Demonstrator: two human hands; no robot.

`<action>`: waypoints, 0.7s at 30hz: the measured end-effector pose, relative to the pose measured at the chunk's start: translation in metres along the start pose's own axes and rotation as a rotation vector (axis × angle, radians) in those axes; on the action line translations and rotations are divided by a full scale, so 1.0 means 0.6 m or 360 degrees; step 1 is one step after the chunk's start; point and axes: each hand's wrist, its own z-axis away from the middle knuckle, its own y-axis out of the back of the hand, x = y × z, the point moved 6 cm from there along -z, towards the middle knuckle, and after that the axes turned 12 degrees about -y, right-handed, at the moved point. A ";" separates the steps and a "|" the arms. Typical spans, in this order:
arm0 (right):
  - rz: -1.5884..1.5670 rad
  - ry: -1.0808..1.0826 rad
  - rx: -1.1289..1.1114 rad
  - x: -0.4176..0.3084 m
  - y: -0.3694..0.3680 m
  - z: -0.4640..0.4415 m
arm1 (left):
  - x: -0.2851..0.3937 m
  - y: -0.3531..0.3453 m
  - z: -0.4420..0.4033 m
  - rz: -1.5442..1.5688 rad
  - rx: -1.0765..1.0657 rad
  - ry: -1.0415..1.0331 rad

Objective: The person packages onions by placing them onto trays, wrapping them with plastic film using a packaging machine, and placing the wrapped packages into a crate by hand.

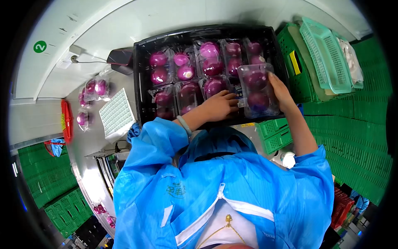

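A black crate (139, 66) holds several clear plastic packs of purple onions, standing in two rows. My right hand (280, 90) grips the right edge of a clear pack (258, 89) with two purple onions, which is above the crate's right front part. My left hand (222, 106) rests over the front row, its fingers bent and close to the left side of that pack, beside another onion pack (214, 87). Whether my left fingertips hold anything is hidden.
Left of the crate are a white sheet of labels (117, 113), loose onion packs (97, 88) and a black device (120, 58). On the right, a light green basket (327, 58) lies on a green crate (292, 62). Green crates are stacked farther right.
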 end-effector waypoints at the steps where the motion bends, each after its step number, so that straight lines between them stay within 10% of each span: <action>1: 0.0080 -0.0054 -0.0044 0.006 -0.007 -0.004 | -0.003 -0.002 0.007 0.0054 -0.0024 -0.0028; 13: 0.0047 -0.0315 -0.0227 0.083 -0.051 -0.063 | -0.005 0.015 0.040 0.0196 -0.0090 -0.0005; 21: 0.0997 0.0016 0.0217 0.100 -0.030 -0.097 | -0.008 0.010 0.050 0.0215 -0.0052 -0.0013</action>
